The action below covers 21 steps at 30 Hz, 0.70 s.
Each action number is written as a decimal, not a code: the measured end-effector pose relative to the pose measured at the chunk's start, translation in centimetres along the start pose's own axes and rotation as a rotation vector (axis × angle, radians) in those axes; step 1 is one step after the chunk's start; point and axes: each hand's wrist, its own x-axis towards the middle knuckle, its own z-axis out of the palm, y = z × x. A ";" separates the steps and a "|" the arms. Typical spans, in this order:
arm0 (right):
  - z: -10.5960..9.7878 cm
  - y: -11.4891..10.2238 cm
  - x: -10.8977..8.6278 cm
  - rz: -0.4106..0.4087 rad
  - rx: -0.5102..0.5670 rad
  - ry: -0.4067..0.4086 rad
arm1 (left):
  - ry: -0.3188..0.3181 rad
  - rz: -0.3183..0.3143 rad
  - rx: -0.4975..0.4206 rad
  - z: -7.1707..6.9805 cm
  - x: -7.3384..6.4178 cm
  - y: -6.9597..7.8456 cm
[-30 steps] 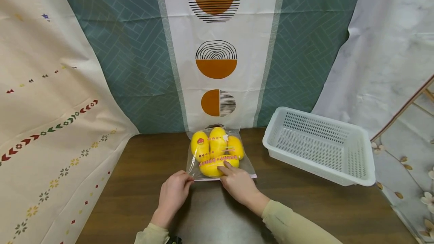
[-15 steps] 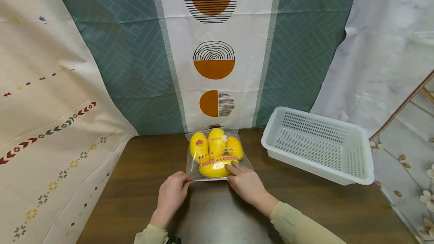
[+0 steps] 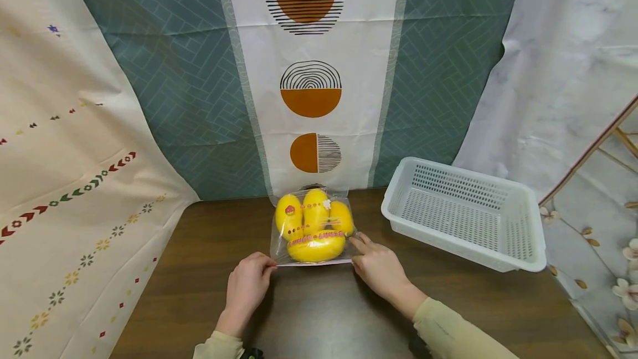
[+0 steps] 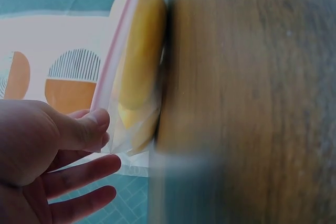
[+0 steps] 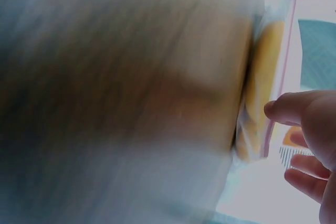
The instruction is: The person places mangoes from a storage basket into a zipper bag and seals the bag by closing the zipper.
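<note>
A clear zip bag (image 3: 279, 247) lies on the table with several yellow mangoes (image 3: 317, 249) inside. Pink lettering and small pictures are printed on its face, and its pink seal strip (image 4: 116, 45) runs along the near edge. At the strip's left end, my left hand (image 3: 247, 284) pinches the corner between thumb and index finger, the other fingers spread. My right hand (image 3: 382, 270) holds the strip near its right end; in the right wrist view the thumb (image 5: 283, 107) lies on the strip and the index finger is mostly hidden behind it.
A white perforated plastic basket (image 3: 394, 204) stands at the right of the brown wooden table (image 3: 199, 270). Patterned cloths hang behind (image 3: 199, 98) and along both sides.
My right hand has slid rightward along the seal strip, from the front mango to near the bag's right corner. My left hand keeps its pinch on the left corner.
</note>
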 end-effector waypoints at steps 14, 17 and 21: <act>-0.6 2.1 -1.0 0.070 -0.030 -0.066 | -0.013 -0.007 -0.011 0.1 0.6 -0.2; -1.0 2.2 -1.2 0.096 0.000 -0.106 | -0.055 0.015 -0.026 0.0 0.7 -0.4; -2.4 2.6 -2.2 0.173 0.105 -0.194 | -0.126 0.056 -0.088 -0.5 0.6 -1.0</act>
